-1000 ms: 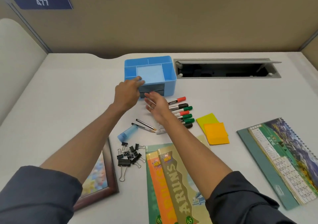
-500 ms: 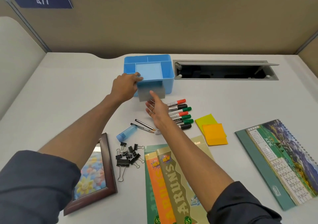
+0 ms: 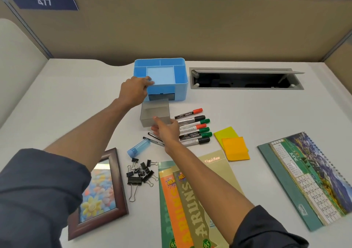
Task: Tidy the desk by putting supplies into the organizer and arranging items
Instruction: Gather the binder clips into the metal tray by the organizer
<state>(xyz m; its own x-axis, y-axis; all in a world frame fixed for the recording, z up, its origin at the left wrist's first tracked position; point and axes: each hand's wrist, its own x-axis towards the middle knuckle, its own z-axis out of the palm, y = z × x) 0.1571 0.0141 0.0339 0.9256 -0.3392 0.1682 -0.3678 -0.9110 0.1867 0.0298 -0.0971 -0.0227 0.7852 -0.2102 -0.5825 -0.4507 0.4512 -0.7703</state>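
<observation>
A blue desk organizer (image 3: 179,72) with several top compartments stands at the back of the white desk. My left hand (image 3: 133,91) grips its front left corner. Its grey translucent drawer (image 3: 155,112) is out of the slot and sits on the desk in front of it. My right hand (image 3: 166,128) holds the drawer's front edge, thumb on top. Several markers (image 3: 192,125) lie in a row to the right of that hand. Two thin pens (image 3: 154,138), a blue cylinder (image 3: 139,147) and a pile of black binder clips (image 3: 142,171) lie nearer to me.
Yellow and orange sticky notes (image 3: 233,145) lie right of the markers. A calendar (image 3: 308,177) is at the far right, booklets (image 3: 190,202) at the front, a framed picture (image 3: 99,192) at the left. An open cable hatch (image 3: 245,80) sits beside the organizer.
The grey drawer has come out of the organizer toward me, drawn by my right hand. My left hand has stayed on the organizer.
</observation>
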